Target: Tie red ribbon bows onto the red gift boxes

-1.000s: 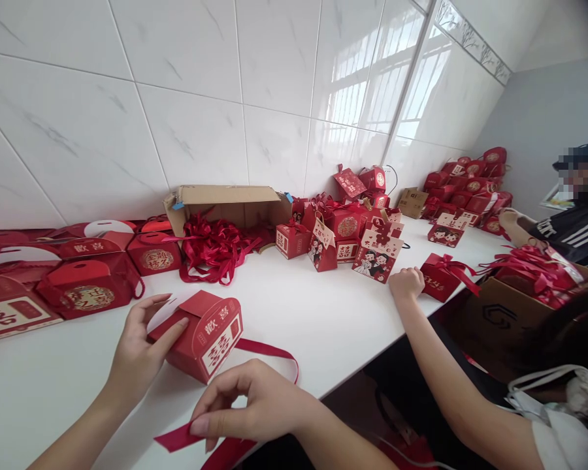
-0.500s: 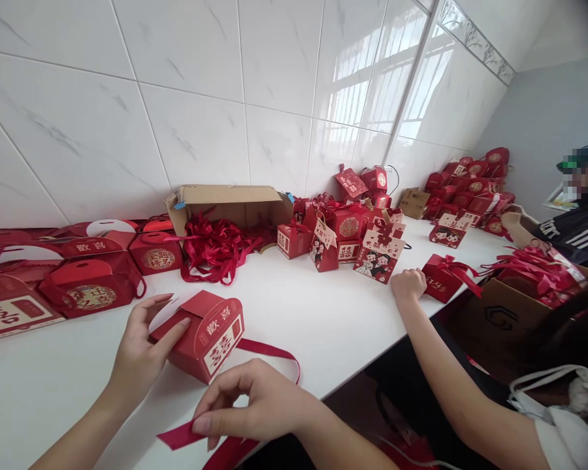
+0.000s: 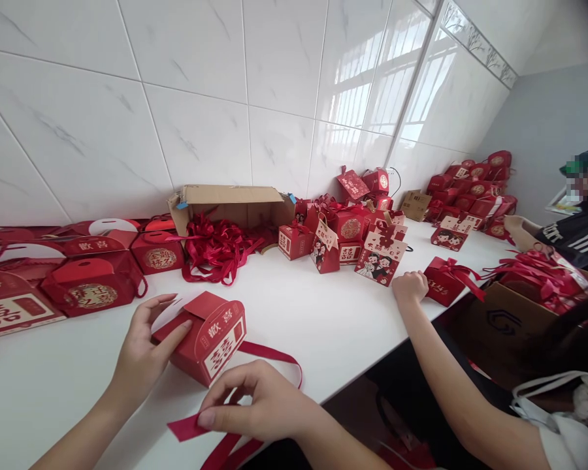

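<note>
My left hand (image 3: 144,352) grips a red gift box (image 3: 203,339) from its left side, thumb across the top and fingers behind a raised white-lined flap. The box rests tilted on the white table (image 3: 323,333), its front marked with red characters on a pale label. Between the thumb and fingers of my right hand (image 3: 257,401) is the end of a dark red ribbon (image 3: 183,427), held just in front of the box. More of the ribbon loops out on the table behind my right hand and hangs below it. Whether it passes through the box is hidden.
Red gift boxes (image 3: 93,287) line the wall at left. A cardboard carton (image 3: 235,194) spills red ribbons (image 3: 218,245). Several more boxes (image 3: 379,261) stand mid-table. A co-worker's fist (image 3: 410,287) lies right of them, by a bow-tied box (image 3: 445,281); another person (image 3: 578,228) sits beyond.
My right hand has drawn the ribbon end slightly right and up, nearer the box. My left hand still holds the box in nearly the same place.
</note>
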Tool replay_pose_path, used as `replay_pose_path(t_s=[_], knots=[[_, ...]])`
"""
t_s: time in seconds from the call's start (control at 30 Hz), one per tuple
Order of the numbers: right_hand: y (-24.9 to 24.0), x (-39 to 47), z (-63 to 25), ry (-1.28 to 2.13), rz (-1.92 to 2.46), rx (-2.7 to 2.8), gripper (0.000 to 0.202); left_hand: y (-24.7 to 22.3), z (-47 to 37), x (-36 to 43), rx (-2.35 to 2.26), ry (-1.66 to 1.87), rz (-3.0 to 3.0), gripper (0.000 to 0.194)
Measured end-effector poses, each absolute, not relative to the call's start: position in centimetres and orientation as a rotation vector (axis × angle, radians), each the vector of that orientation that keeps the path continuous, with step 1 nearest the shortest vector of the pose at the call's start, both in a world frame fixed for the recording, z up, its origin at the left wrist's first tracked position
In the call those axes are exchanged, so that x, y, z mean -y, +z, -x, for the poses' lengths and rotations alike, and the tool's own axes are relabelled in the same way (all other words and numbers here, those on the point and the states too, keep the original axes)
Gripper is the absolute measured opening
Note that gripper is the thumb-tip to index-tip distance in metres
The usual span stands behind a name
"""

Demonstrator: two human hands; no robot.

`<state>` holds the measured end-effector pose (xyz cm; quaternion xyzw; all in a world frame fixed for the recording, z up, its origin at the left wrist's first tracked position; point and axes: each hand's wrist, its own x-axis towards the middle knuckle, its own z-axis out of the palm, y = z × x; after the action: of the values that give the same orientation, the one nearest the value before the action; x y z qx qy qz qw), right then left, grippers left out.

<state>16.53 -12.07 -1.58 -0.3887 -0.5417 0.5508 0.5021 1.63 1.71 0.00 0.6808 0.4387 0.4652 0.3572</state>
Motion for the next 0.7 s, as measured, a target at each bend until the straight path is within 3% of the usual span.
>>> replay_pose_path(t_s=[0.7], knots=[[-1.0, 11.9, -17.0, 1.218, 0.936, 0.869, 0.041, 0.5, -1.5, -0.8, -1.128, 1.080, -1.801, 0.049]])
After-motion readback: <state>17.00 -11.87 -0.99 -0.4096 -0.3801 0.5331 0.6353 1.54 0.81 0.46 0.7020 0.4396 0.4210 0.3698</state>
